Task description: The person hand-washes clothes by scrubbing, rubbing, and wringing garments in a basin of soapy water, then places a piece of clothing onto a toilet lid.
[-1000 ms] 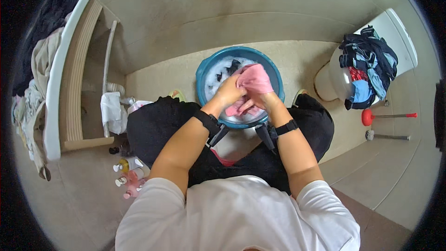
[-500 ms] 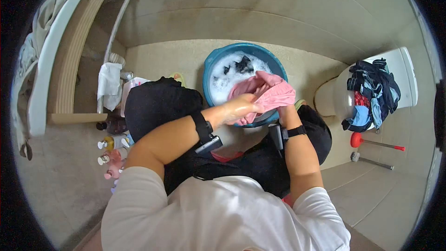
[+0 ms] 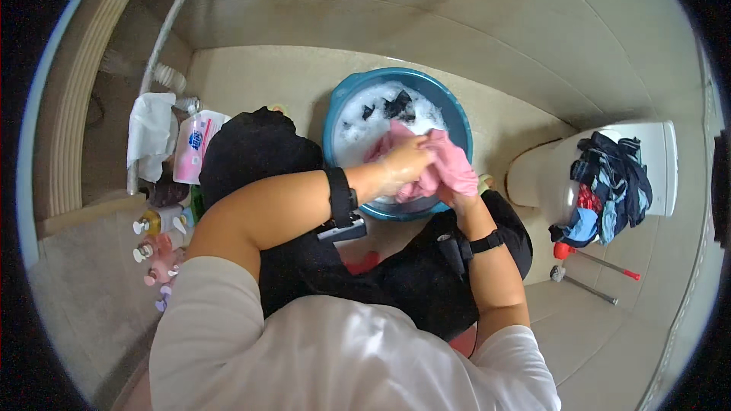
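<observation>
The shirt (image 3: 358, 358) is white, softly creased, with short, loose sleeves (image 3: 209, 312). The trousers (image 3: 263, 156) are black and roomy. Black bands circle both forearms near the wrist: the left band (image 3: 339, 196) bears a flat, greyish box (image 3: 343, 230), the right band (image 3: 487, 241) a black case (image 3: 451, 255) with a small pale spot. The left hand (image 3: 407, 161) and right hand (image 3: 458, 199) are bare. The footwear (image 3: 279, 109) looks yellowish, though little shows.
</observation>
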Demonstrator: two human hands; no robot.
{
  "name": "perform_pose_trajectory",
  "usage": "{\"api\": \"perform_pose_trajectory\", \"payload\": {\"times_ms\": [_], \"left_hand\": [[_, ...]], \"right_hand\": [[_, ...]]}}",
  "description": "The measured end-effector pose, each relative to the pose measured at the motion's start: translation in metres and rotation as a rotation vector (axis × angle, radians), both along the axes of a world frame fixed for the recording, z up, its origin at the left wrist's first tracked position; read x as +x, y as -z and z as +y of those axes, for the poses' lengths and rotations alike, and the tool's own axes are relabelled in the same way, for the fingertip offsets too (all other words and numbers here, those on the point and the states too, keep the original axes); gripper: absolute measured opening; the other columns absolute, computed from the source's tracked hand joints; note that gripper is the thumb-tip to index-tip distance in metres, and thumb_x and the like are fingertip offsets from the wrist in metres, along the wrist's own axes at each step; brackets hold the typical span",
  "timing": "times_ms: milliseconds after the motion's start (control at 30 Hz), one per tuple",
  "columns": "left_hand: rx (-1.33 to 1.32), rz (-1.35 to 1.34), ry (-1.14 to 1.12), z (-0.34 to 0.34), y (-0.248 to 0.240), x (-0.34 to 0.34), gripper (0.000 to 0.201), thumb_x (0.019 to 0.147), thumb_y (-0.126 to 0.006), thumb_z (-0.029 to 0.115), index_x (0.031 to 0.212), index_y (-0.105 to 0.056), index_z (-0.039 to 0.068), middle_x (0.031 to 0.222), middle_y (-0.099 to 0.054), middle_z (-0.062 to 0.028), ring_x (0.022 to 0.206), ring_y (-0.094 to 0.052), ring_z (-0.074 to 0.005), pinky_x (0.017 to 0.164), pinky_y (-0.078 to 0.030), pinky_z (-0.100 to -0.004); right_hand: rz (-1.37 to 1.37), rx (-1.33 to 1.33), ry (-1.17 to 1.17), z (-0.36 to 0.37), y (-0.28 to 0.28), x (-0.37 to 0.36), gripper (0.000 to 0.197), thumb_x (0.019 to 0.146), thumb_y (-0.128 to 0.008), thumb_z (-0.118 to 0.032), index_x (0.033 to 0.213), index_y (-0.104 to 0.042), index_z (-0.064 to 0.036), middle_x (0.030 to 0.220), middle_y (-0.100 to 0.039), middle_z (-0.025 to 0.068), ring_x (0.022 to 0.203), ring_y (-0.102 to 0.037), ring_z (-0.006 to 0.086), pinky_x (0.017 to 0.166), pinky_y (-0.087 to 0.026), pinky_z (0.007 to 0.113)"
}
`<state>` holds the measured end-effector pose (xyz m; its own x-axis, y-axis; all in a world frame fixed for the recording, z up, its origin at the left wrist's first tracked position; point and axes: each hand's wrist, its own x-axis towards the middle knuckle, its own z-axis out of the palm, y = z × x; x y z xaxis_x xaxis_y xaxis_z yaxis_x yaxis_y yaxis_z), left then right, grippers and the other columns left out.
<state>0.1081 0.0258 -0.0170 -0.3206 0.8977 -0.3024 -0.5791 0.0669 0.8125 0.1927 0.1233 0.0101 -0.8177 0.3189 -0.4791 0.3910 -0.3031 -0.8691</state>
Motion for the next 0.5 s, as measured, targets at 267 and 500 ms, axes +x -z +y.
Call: {"api": "perform_pose_trajectory", "payload": {"times_ms": [267,500], "left_hand": [[-0.099,-0.159,0.284,-0.003,0.021,0.041,0.039,0.089,-0.048,0.026,0.12,-0.047,0.003,0.101,-0.057,-0.0051,0.087,-0.054,-0.0111,0.075,-0.045,-0.026],[-0.29,0.587,-0.009,0.011,-0.001,-0.001,0.035,0.078,-0.061,0.011,0.11,-0.05,0.001,0.098,-0.059,-0.0079,0.089,-0.055,-0.0142,0.079,-0.045,-0.0272]], "right_hand": [[-0.157,0.806,-0.324,0.032,0.031,0.013,0.049,0.078,-0.052,-0.043,0.118,-0.051,-0.0151,0.114,-0.053,0.0114,0.105,-0.049,0.0272,0.086,-0.043,0.037],[0.146,0.85,-0.187,0.049,0.047,0.028,0.054,0.075,-0.051,-0.048,0.12,-0.05,-0.0164,0.119,-0.05,0.0131,0.108,-0.047,0.0301,0.087,-0.04,0.039]]}}
